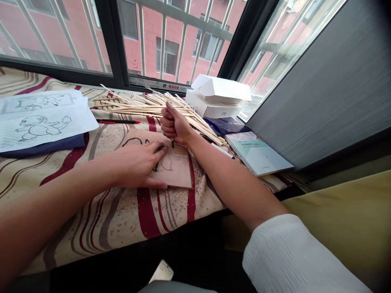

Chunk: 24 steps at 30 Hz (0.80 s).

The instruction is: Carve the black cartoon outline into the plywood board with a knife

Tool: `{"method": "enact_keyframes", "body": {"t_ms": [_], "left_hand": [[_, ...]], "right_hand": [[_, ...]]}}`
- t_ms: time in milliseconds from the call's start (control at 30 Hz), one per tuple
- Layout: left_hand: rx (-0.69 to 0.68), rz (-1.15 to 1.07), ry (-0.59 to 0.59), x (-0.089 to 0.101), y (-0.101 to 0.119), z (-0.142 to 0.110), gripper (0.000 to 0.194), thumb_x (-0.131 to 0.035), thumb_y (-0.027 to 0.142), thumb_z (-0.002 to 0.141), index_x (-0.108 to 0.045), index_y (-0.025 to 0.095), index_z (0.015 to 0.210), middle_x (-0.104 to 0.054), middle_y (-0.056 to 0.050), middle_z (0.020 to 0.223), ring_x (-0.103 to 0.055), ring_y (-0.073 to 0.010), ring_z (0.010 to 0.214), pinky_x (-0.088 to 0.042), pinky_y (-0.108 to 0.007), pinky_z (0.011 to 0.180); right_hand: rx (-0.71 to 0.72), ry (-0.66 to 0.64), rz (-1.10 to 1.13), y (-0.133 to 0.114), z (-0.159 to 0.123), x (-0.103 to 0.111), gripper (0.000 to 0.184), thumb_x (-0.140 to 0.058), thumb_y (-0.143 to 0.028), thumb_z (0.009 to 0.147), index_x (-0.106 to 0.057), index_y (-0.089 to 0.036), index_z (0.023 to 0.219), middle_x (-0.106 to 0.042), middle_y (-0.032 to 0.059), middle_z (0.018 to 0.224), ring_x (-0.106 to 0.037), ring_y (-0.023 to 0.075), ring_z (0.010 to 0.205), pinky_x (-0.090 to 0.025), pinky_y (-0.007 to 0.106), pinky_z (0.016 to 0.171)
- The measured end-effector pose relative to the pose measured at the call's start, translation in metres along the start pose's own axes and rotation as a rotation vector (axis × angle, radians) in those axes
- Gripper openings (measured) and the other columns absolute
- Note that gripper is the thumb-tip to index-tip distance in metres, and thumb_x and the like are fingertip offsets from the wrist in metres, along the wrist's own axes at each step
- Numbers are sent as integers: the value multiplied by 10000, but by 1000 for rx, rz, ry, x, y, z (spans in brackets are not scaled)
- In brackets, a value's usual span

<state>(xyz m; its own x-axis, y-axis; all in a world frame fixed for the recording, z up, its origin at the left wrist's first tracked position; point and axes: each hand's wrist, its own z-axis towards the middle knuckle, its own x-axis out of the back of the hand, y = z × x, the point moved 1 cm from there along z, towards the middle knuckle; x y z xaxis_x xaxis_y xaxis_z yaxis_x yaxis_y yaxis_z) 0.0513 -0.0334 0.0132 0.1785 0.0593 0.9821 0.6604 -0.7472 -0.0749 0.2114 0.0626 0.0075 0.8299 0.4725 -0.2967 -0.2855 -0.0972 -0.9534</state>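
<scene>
My left hand (137, 165) lies flat on a thin pale wooden board (179, 173), holding it down on the striped cloth. Black outlines of a cartoon figure are drawn on the board. My right hand (174, 125) is a fist above the board, shut on a small carving tool (172, 142). The tool's narrow metal end points down at the board, close to the fingertips of my left hand. Its tip is partly hidden by my left fingers. A pile of thin wooden sticks (159, 108) lies just behind my right hand.
Printed sheets of cartoon line drawings (42, 122) lie on dark blue cloth at left, with a red-and-black pen (119, 121) nearby. White boxes (214, 97), dark blue plastic (224, 125) and a book (256, 152) stand by the barred window (180, 40). A phone (161, 270) sits below.
</scene>
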Motion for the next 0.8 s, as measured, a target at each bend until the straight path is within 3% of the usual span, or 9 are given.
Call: {"method": "enact_keyframes", "body": {"t_ms": [167,400,667,800], "left_hand": [[55,48,-4,0,3,1,1083,-455,846,901,-363,59,1639,-445,-295,1604,-582,-444,1338,-496,-461,1034],[47,66,-3,-2,3,1,1066,-400,888,896,-437,75,1585,-480,-296,1555,-646,-438,1212,-491,-472,981],[60,50,-3,1,8,2,1048,-465,843,901,-394,86,1622,-467,-294,1570,-603,-464,1256,-472,-502,1002],[54,6,12,0,7,2,1060,-505,832,892,-376,88,1637,-459,-295,1578,-569,-476,1305,-467,-500,1012]], "right_hand": [[65,46,-139,-8,-7,-10,584,-553,-607,1029,-244,-251,685,-196,-108,519,-113,81,431,-142,208,352],[181,-14,-258,-17,-10,-27,515,-477,-265,1097,-373,-216,595,-320,-71,509,-252,53,421,-231,191,384],[182,94,-94,2,4,-11,585,-590,-604,1008,-269,-235,687,-219,-64,610,-167,71,472,-170,201,387],[210,232,-121,1,9,-4,566,-560,-569,1032,-228,-247,706,-201,-65,602,-163,78,464,-140,212,398]]}}
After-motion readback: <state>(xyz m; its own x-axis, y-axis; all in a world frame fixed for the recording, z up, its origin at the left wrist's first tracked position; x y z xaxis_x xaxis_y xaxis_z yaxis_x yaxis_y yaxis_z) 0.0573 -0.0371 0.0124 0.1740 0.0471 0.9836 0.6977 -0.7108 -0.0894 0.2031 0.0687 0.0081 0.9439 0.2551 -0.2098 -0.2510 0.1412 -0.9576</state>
